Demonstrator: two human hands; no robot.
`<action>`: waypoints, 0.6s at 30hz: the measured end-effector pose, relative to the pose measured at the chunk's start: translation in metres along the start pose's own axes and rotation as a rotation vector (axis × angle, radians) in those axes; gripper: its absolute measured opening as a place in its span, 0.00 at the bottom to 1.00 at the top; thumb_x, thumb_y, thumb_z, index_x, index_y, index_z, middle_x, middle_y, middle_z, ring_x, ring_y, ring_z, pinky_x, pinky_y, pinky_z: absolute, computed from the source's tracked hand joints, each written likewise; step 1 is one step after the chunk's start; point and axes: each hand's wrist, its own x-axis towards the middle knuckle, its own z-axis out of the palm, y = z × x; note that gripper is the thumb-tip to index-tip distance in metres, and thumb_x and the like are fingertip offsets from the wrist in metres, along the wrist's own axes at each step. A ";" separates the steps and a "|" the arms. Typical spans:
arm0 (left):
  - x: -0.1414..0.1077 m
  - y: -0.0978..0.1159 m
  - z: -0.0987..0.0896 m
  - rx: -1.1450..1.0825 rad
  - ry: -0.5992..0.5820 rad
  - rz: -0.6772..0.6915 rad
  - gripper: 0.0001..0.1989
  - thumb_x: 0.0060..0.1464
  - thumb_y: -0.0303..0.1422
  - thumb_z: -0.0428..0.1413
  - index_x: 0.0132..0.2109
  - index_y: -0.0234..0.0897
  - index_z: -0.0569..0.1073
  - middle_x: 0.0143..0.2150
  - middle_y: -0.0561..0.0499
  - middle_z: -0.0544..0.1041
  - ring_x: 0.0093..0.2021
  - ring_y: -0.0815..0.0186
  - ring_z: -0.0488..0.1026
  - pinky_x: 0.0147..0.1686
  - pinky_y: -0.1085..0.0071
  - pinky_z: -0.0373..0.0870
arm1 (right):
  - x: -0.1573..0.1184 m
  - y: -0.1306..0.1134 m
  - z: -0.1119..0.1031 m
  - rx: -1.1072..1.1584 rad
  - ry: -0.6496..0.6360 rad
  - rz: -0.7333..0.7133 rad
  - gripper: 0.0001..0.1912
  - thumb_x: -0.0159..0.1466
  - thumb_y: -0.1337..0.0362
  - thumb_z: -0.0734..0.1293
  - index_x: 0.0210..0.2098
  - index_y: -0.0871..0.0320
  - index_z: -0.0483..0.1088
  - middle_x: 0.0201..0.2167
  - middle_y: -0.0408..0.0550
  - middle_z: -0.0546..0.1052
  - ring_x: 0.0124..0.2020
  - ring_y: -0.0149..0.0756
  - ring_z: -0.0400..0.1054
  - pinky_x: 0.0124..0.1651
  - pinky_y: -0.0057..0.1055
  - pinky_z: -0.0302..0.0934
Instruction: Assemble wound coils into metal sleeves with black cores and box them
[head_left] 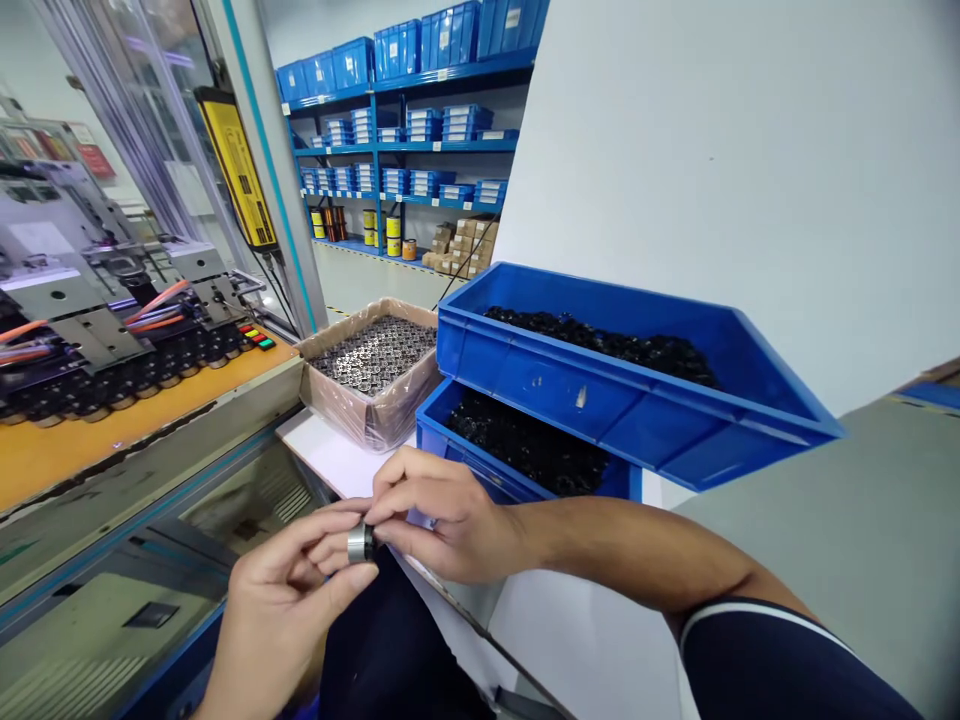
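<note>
A small metal ring part (357, 544) with a black piece (369, 541) at its right side is between my two hands, low in the middle of the view. My left hand (289, 590) grips the silvery ring between thumb and fingers. My right hand (442, 515) pinches at the black piece from the right, its fingertips touching it and partly hiding it. Just beyond the hands are a lower blue bin (480, 478) and an upper blue bin (517, 385), both holding many small black parts.
A plastic-lined carton (375, 415) of metal parts stands left of the bins. Further left, a machine (97, 335) sits over an orange worktop (202, 395) with a row of black parts. A white panel (675, 180) rises behind the bins; blue shelves (442, 75) stand further back.
</note>
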 end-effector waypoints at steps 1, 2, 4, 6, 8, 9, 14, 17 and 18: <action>0.001 0.001 0.001 -0.010 -0.006 0.005 0.15 0.44 0.24 0.70 0.41 0.44 0.84 0.41 0.49 0.86 0.37 0.61 0.85 0.40 0.76 0.81 | 0.000 0.000 0.000 -0.007 -0.001 -0.001 0.04 0.70 0.68 0.65 0.42 0.62 0.71 0.37 0.50 0.74 0.37 0.28 0.71 0.39 0.25 0.70; 0.002 0.002 0.003 -0.015 -0.005 0.010 0.16 0.44 0.23 0.69 0.41 0.44 0.84 0.38 0.50 0.87 0.36 0.62 0.85 0.38 0.78 0.81 | 0.001 0.000 -0.001 -0.013 -0.002 -0.010 0.04 0.70 0.68 0.64 0.42 0.62 0.71 0.37 0.50 0.74 0.36 0.28 0.70 0.39 0.25 0.70; 0.002 0.004 0.007 -0.036 0.024 0.021 0.20 0.43 0.20 0.69 0.42 0.46 0.84 0.34 0.52 0.86 0.34 0.65 0.85 0.36 0.81 0.79 | 0.001 0.000 -0.002 -0.016 -0.011 -0.045 0.05 0.70 0.68 0.64 0.43 0.62 0.70 0.37 0.50 0.73 0.37 0.28 0.70 0.39 0.25 0.70; 0.003 0.007 0.010 -0.068 0.050 0.028 0.22 0.41 0.20 0.69 0.43 0.47 0.83 0.33 0.54 0.86 0.33 0.66 0.84 0.35 0.82 0.79 | 0.002 0.000 -0.002 -0.017 -0.031 -0.104 0.08 0.69 0.67 0.64 0.47 0.62 0.69 0.40 0.52 0.73 0.40 0.30 0.71 0.42 0.26 0.71; 0.003 0.008 0.012 -0.080 0.064 0.033 0.21 0.40 0.20 0.69 0.42 0.47 0.83 0.32 0.54 0.86 0.32 0.66 0.84 0.33 0.83 0.78 | 0.002 0.001 -0.002 -0.062 -0.032 -0.166 0.12 0.68 0.67 0.65 0.50 0.63 0.68 0.42 0.54 0.73 0.43 0.32 0.71 0.44 0.26 0.72; 0.003 0.008 0.012 -0.070 0.062 0.035 0.21 0.40 0.20 0.69 0.41 0.46 0.84 0.31 0.53 0.86 0.31 0.66 0.84 0.32 0.84 0.77 | 0.002 0.001 -0.001 -0.104 -0.017 -0.191 0.13 0.67 0.68 0.66 0.51 0.63 0.67 0.42 0.54 0.74 0.44 0.32 0.71 0.44 0.26 0.72; 0.002 0.001 0.003 0.051 0.054 0.058 0.19 0.40 0.21 0.70 0.41 0.44 0.84 0.34 0.50 0.86 0.30 0.66 0.83 0.31 0.83 0.78 | 0.003 0.003 0.000 -0.292 0.041 -0.271 0.10 0.67 0.65 0.69 0.46 0.64 0.70 0.38 0.53 0.76 0.40 0.31 0.72 0.41 0.24 0.71; 0.002 -0.003 -0.003 0.066 0.040 0.048 0.19 0.41 0.23 0.71 0.42 0.45 0.84 0.34 0.52 0.86 0.28 0.68 0.82 0.30 0.84 0.77 | 0.003 0.004 -0.001 -0.316 0.040 -0.314 0.07 0.68 0.65 0.68 0.43 0.63 0.71 0.39 0.52 0.77 0.39 0.30 0.72 0.42 0.24 0.72; 0.002 -0.004 -0.004 0.057 0.032 0.042 0.19 0.41 0.23 0.71 0.42 0.46 0.84 0.32 0.53 0.85 0.27 0.70 0.81 0.29 0.85 0.76 | 0.003 0.004 -0.002 -0.311 0.042 -0.323 0.06 0.68 0.66 0.68 0.43 0.63 0.71 0.39 0.52 0.77 0.39 0.29 0.72 0.43 0.24 0.72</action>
